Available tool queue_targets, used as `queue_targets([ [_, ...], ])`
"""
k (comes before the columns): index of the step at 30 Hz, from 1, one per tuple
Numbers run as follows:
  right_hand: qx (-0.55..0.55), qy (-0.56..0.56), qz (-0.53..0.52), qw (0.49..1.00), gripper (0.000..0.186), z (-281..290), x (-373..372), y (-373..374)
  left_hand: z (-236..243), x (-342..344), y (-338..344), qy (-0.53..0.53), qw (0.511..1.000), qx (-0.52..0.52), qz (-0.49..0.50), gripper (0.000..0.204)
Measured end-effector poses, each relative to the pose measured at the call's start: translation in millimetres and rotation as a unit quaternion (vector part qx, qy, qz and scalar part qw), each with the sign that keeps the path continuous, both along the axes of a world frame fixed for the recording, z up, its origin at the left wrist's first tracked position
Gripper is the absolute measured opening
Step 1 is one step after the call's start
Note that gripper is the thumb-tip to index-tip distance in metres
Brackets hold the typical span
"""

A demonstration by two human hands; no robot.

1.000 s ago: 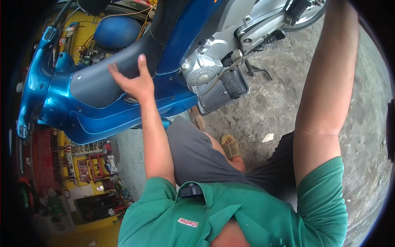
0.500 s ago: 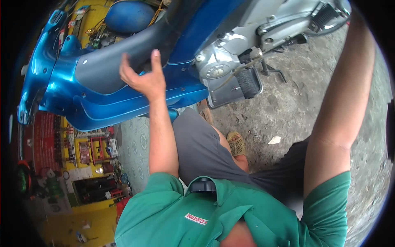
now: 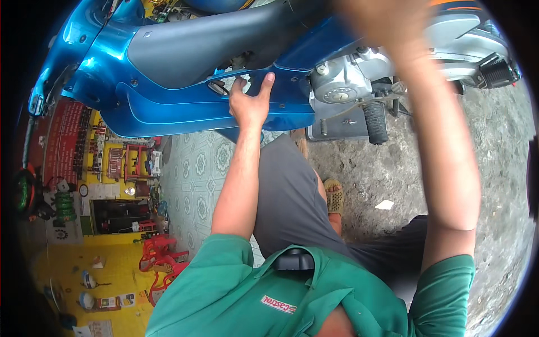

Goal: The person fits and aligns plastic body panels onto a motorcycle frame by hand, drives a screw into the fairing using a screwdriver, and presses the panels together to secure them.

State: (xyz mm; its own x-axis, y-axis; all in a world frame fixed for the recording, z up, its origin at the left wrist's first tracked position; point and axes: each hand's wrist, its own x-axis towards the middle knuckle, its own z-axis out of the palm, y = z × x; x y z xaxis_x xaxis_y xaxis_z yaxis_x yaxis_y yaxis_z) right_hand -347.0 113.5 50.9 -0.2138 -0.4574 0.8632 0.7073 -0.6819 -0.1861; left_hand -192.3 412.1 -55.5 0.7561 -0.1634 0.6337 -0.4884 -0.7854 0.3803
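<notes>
A blue motorbike lies across the upper part of the head view, its blue plastic leg shield (image 3: 185,109) nearest me. My left hand (image 3: 250,106) rests against this panel, by an oval cut-out. Its thumb points up, well apart from the bent fingers, with no separate thing between them. Smeared by motion, my right hand (image 3: 387,28) is over the bike's rear body, above the silver engine cover (image 3: 338,87). Whether that hand holds anything is hidden by the blur. A dark grey inner panel (image 3: 185,48) runs above the blue one.
Below the engine are a black rubber footrest (image 3: 375,122) and a grey metal plate (image 3: 337,121). Rough concrete (image 3: 393,180) lies at the right, patterned tiles (image 3: 196,168) at the left. Red plastic chairs (image 3: 160,253) stand farther left, near a yellow wall (image 3: 123,275).
My left hand has come to the blue panel's cut-out from in front of the grey panel. My right hand has swung into view over the bike's rear. The view has shifted.
</notes>
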Motion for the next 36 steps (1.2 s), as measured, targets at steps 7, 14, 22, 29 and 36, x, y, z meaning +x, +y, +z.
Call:
queue_targets([
  [7,0.431,0.339,0.379,0.746,0.035,-148,56,209,-4,24,-4,0.198,0.958,-0.134,-0.155,0.067],
  [14,0.495,0.464,0.526,0.513,0.069,-146,59,195,21,11,-10,0.184,0.976,-0.056,-0.107,0.053],
  [22,0.334,0.523,0.349,0.702,0.085,-165,58,246,25,11,-10,0.117,0.989,0.057,-0.073,0.067],
  [29,0.252,0.538,0.234,0.769,0.082,-162,48,234,21,16,-7,0.138,0.97,-0.005,-0.2,0.065],
  [36,0.268,0.524,0.24,0.772,0.09,-188,50,229,20,25,-4,0.173,0.968,-0.01,-0.18,0.064],
])
